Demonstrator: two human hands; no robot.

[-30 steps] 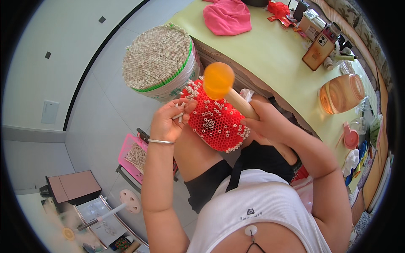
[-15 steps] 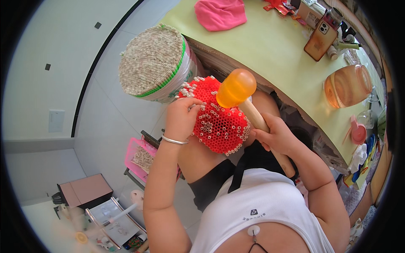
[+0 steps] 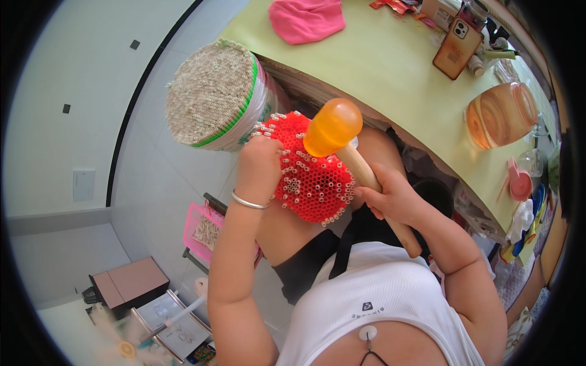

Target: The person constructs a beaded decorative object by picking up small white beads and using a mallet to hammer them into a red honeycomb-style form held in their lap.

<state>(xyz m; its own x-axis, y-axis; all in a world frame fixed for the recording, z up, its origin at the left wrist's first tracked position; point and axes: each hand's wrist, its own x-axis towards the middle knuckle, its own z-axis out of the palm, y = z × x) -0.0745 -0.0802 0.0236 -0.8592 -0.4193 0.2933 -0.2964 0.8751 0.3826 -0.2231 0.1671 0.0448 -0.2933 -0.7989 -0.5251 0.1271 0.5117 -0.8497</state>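
Note:
My right hand [image 3: 390, 194] grips the pale wooden handle of a mallet [image 3: 333, 129] with a rounded, see-through orange head. The mallet head hangs over a bundle of red tubes [image 3: 311, 183] packed like a honeycomb, resting on my lap. Short whitish tubes [image 3: 292, 185] stick up from several of its holes, mostly along the rim and in small clusters. At the bundle's left edge, my left hand [image 3: 259, 163] is closed, thumb and fingers pinched together. Whatever sits between those fingertips is hidden. A silver bangle circles that wrist.
Left of the table stands a large bucket-like bundle [image 3: 210, 91] of pale tubes with a green band. A pink basket [image 3: 196, 235] of whitish tubes sits low on the left. On the yellow-green table [image 3: 390, 79] are a pink cloth [image 3: 306, 19], a phone [image 3: 458, 49] and a jar [image 3: 500, 116].
My left fingers have curled in and turned at the bundle's edge, covering the small pale piece seen at their tips before. My right hand keeps its hold on the mallet. The view has shifted slightly.

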